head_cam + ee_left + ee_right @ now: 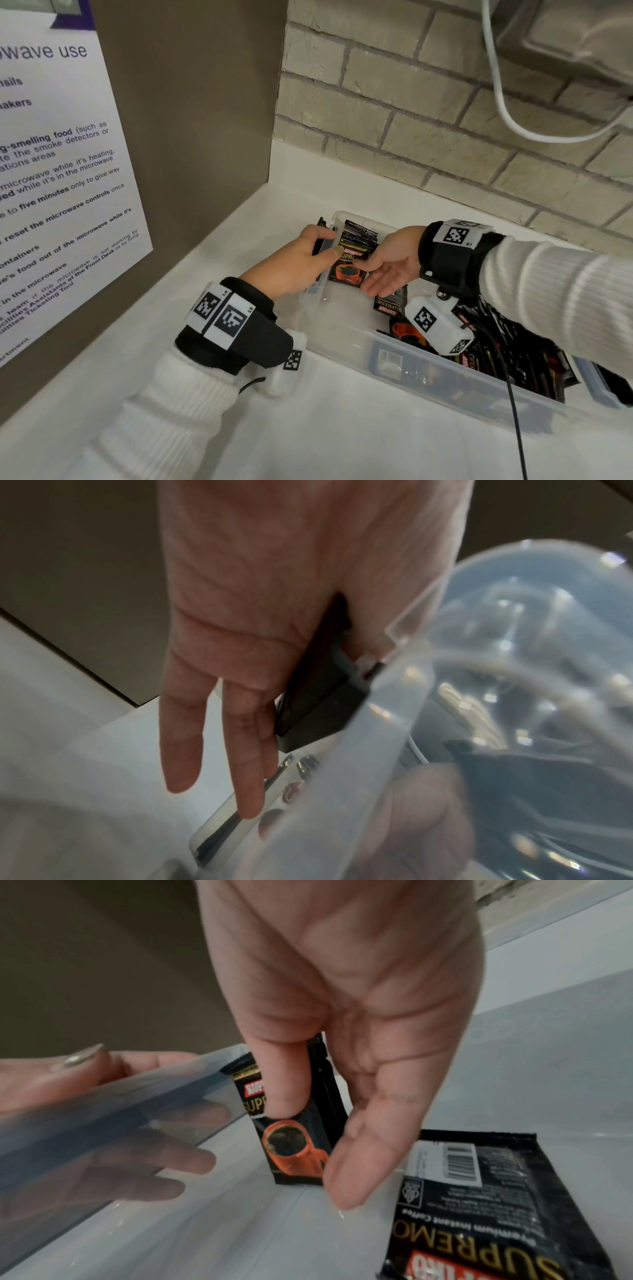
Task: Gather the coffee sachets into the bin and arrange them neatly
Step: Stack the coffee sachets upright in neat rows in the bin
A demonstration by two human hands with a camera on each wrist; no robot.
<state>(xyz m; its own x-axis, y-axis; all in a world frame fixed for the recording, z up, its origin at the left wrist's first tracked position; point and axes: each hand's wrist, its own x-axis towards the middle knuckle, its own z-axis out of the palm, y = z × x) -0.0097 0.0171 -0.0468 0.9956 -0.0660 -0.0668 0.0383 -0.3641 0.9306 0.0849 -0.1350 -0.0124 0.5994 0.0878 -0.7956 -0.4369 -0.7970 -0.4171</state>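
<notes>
The upright sachets (352, 255) stood at the bin's (346, 329) ten o'clock end; they looked light, thin and slick, best pinched across both flat faces. Our right hand (387, 267) held them so; our left hand (301, 260) clasped the bin's end wall. Loose sachets (390, 303) lay toward four o'clock, on the counter (342, 438).
</notes>
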